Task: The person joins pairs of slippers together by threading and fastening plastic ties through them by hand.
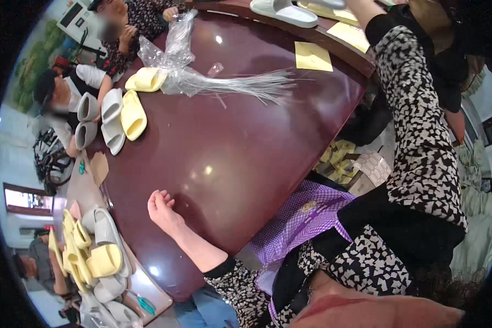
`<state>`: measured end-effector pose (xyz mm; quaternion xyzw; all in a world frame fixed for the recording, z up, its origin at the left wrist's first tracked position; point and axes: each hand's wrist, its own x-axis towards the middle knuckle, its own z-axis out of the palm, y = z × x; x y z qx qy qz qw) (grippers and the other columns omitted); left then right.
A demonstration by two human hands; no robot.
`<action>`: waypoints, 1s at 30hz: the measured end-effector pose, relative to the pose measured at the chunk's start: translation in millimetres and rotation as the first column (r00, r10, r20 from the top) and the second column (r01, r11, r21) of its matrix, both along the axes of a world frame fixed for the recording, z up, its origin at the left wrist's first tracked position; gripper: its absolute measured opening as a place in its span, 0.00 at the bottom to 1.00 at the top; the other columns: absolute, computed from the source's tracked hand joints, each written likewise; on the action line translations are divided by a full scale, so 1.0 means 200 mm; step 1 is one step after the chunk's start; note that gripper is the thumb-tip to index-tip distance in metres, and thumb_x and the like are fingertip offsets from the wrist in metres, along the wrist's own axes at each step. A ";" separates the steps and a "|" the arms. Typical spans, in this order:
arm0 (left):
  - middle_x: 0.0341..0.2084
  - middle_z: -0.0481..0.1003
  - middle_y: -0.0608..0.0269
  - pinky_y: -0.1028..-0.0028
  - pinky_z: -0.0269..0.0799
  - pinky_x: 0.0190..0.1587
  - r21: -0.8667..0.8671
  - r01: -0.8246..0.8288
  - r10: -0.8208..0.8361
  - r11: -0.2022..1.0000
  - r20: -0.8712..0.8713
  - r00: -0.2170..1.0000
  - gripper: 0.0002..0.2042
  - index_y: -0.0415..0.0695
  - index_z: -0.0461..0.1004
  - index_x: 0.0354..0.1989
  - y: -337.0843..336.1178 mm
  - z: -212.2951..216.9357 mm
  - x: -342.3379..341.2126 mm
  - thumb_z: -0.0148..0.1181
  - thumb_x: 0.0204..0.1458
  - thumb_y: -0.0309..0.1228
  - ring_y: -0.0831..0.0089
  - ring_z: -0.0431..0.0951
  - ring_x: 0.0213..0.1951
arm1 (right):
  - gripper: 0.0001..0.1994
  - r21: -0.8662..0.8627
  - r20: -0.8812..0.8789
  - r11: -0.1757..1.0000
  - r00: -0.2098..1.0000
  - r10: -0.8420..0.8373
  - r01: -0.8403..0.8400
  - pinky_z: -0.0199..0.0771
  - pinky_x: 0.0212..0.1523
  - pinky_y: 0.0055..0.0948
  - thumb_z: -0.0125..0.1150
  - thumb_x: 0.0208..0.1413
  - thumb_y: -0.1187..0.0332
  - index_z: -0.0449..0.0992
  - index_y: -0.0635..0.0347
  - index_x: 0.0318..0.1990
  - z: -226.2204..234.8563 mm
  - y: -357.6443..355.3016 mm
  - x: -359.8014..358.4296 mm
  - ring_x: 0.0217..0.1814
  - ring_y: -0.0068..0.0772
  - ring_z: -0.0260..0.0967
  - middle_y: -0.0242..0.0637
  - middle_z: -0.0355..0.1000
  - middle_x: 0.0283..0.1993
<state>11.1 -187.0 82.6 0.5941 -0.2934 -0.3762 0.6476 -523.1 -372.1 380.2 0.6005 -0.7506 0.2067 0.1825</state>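
Note:
My left hand is above the dark red table, its fingers loosely curled inward with nothing seen in them. My right arm, in a black-and-white patterned sleeve, stretches up to the top edge. The hand at its end is cut off by the frame. Closest to that wrist are a grey-green slide slipper and a yellow paper sheet on a raised wooden ledge. Another yellow sheet lies on the table just below the ledge.
A bundle of clear plastic strips and plastic bags lies at the far side, beside yellow slippers and grey ones. Two people sit beyond. A left side table holds piled slippers and teal scissors. Yellow scraps lie below the right edge.

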 end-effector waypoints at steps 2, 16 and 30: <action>0.26 0.73 0.63 0.84 0.67 0.25 -0.020 0.002 -0.002 1.000 0.000 1.000 0.07 0.38 0.71 0.37 0.00 0.00 0.00 0.53 0.54 0.29 0.79 0.71 0.26 | 0.14 -0.314 -0.182 0.939 0.980 0.083 -0.138 0.71 0.40 0.35 0.55 0.49 0.63 0.75 0.64 0.38 0.02 -0.03 -0.15 0.39 0.39 0.72 0.45 0.73 0.32; 0.26 0.74 0.61 0.83 0.68 0.23 -0.012 -0.015 0.015 1.000 -0.022 1.000 0.08 0.38 0.70 0.38 -0.02 -0.04 0.01 0.55 0.53 0.29 0.78 0.72 0.25 | 0.11 0.139 0.570 0.571 0.537 0.622 -0.809 0.71 0.37 0.33 0.59 0.44 0.63 0.78 0.63 0.30 -1.25 0.00 0.77 0.32 0.39 0.73 0.43 0.75 0.30; 0.25 0.73 0.63 0.85 0.67 0.22 -0.018 0.019 -0.020 1.000 -0.049 0.999 0.07 0.37 0.71 0.37 -0.02 -0.01 -0.05 0.55 0.53 0.27 0.81 0.71 0.24 | 0.09 0.146 0.324 0.660 0.666 0.672 -0.737 0.69 0.38 0.38 0.57 0.46 0.64 0.77 0.60 0.28 -1.31 0.11 1.03 0.34 0.48 0.71 0.46 0.74 0.27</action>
